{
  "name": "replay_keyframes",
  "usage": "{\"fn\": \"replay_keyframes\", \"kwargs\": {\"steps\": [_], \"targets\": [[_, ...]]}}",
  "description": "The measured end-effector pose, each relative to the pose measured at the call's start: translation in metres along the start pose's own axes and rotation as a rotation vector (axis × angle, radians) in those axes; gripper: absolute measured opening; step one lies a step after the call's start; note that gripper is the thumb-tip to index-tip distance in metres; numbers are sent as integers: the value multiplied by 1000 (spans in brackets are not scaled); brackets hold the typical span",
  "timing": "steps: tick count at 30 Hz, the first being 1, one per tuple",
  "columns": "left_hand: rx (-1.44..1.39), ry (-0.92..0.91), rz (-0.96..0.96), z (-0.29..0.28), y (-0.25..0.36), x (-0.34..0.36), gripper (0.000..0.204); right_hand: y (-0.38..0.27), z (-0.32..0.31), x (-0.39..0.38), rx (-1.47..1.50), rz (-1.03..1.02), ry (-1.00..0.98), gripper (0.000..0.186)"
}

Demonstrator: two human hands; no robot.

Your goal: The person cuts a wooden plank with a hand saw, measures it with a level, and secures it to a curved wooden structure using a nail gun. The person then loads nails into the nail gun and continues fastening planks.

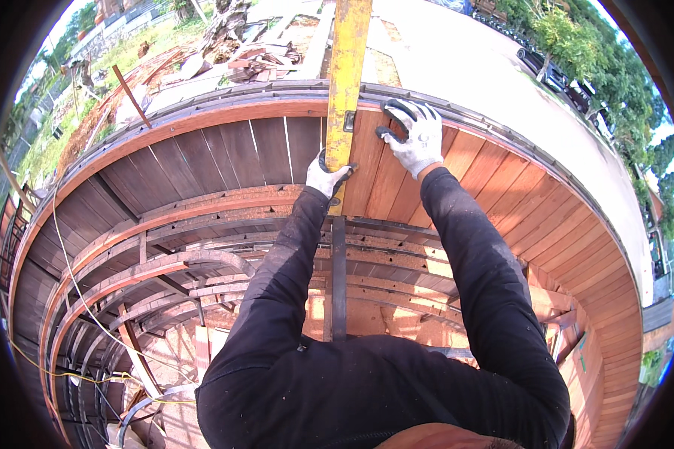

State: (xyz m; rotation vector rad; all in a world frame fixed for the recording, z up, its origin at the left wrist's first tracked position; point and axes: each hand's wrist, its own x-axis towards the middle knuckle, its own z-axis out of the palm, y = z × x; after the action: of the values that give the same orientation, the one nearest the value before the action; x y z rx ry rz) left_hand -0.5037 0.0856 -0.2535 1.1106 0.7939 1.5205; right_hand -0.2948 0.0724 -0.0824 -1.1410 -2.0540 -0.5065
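Observation:
A worn yellow spirit level (346, 67) lies across the curved plank wall, running from beyond its top edge down toward me. My left hand (327, 178), in a white glove with dark fingertips, is closed around the level's near part. To the right of the level is my right hand (418, 135), gloved the same way. Its fingers are apart and bent over the reddish planks (386, 172) near the curved rim, with nothing visible in them. Left of the level, the planks (225, 153) are dark with bright gaps between several of them.
Curved wooden ribs (195, 202) step down below the planks, with a dark upright post (339, 277) between my arms. A thin pale cable (79, 288) hangs at the left. Beyond the rim lie scrap wood (266, 60) and a pale paved surface (457, 67); trees (577, 45) stand far right.

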Motion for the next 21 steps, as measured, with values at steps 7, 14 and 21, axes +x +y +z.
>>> {"fn": "replay_keyframes", "kwargs": {"steps": [7,14,21], "targets": [[-12,-5,9,2,6,-3,45,2,0,-1,-2,-22,18,47],[-11,1,11,1,5,-2,46,-2,-2,1,-20,-14,2,48],[-18,10,-2,4,8,-4,45,-6,-5,1,-19,-40,79,47]]}}
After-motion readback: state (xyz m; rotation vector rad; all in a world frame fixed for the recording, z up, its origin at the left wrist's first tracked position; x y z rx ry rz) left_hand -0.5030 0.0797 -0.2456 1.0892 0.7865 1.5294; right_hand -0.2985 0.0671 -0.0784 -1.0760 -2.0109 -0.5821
